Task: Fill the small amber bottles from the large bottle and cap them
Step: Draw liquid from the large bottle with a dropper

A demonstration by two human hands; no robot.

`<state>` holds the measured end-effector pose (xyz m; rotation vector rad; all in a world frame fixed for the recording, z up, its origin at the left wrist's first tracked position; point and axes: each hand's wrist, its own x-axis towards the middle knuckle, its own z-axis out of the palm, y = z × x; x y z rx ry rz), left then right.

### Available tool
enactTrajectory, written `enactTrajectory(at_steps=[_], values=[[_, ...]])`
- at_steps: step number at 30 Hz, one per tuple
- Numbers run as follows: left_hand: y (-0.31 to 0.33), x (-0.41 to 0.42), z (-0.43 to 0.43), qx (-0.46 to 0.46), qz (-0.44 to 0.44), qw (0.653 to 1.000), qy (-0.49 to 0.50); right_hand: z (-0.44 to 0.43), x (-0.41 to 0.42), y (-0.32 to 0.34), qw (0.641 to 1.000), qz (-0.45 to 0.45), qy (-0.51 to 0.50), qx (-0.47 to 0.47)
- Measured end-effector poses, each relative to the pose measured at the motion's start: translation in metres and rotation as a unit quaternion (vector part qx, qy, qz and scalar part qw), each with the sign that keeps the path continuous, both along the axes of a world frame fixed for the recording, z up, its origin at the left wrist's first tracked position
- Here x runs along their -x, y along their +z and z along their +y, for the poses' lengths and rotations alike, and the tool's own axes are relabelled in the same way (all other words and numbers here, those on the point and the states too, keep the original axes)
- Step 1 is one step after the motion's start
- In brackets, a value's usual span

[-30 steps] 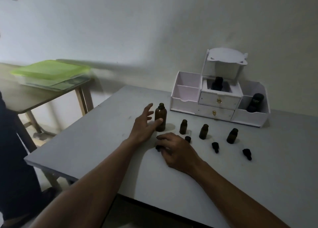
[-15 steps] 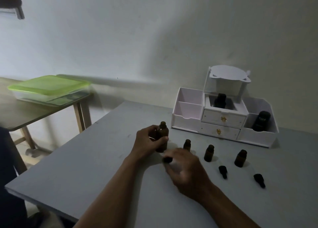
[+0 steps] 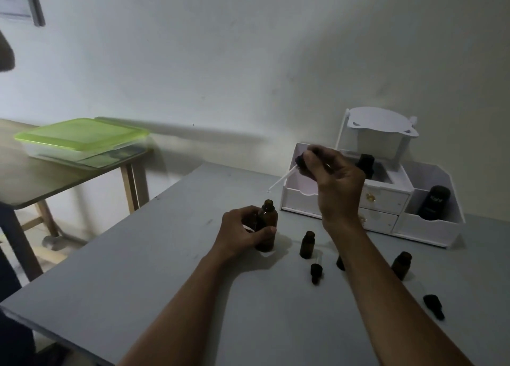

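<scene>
Steadying the large bottle [image 3: 266,225], the left hand [image 3: 242,234] gripped it while the right hand [image 3: 335,184] pinched a dropper [image 3: 287,176] above for drawing.

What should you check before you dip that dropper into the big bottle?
1. Big bottle open at the top: ok, no cap on its neck.
2. Big bottle held steady: ok, left hand wraps it, upright on the table.
3. Dropper gripped: ok, right hand holds its dark bulb.
4. Dropper tip over the neck: not ok, it is tilted, up and to the side.
5. Small bottles upright and open: ok for two; the third is half hidden.
6. Liquid inside the big bottle: cannot tell.
</scene>
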<state>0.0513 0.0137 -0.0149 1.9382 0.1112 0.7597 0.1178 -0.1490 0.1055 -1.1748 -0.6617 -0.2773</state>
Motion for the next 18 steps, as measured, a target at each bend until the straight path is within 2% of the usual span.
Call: enactTrajectory(at_steps=[4, 11, 18], values=[[0.001, -0.001, 0.002, -0.014, -0.004, 1.0, 0.002, 0.008, -0.005, -0.009, 0.998, -0.005, -0.016, 0.054], [0.002, 0.001, -0.001, -0.012, -0.002, 1.0, -0.002, 0.004, -0.009, -0.007, 0.997, -0.002, -0.025, 0.067], [0.003, 0.002, -0.003, -0.006, 0.004, 1.0, 0.009, 0.016, -0.005, -0.012, 0.986, -0.024, 0.007, 0.164]])
